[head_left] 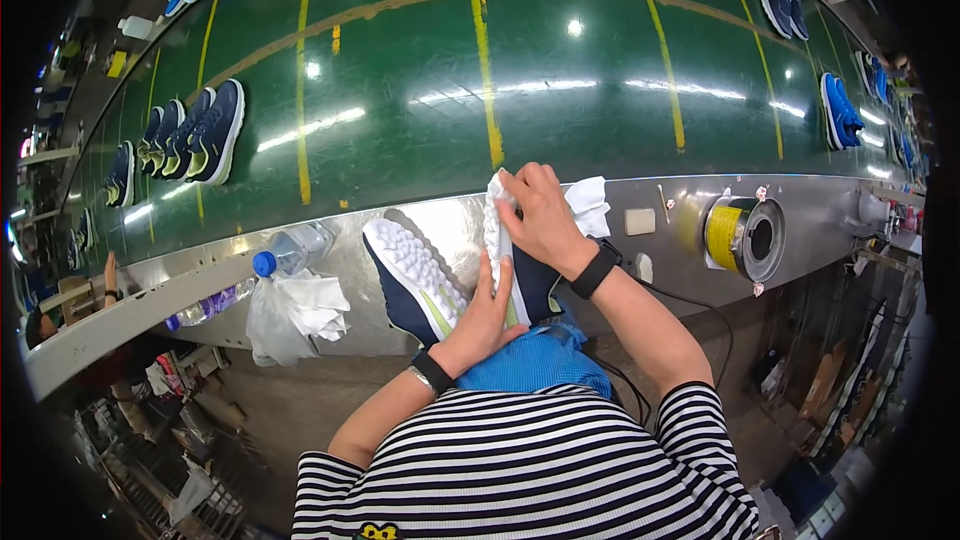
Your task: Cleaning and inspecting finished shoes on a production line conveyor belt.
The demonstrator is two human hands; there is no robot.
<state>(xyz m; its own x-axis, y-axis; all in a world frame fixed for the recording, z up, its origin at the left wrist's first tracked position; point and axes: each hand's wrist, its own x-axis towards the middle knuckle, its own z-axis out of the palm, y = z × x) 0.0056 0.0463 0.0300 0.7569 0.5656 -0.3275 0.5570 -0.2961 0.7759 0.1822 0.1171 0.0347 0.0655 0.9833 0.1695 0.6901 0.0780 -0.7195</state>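
A navy sneaker (538, 285) with a white sole is tipped on its side at the steel ledge, close to my body. Along its sole lies my left hand (476, 322), fingers long and thumb up, holding the shoe steady. My right hand (545, 215) is closed at the toe end, fingertips pinched against the white sole edge; whether a small cloth is in them I cannot make out. Just left rests a second navy sneaker (395, 292), its bumpy white sole showing. A crumpled white cloth (588, 204) sits beside my right wrist.
A green belt (400, 110) with yellow lines runs beyond the ledge, carrying navy sneakers (213, 135) and blue sneakers (840, 112). On the left are a blue-capped bottle (298, 248) and a plastic bag (273, 325). At right stand a pale block (640, 221) and a yellow-labelled round tin (735, 233).
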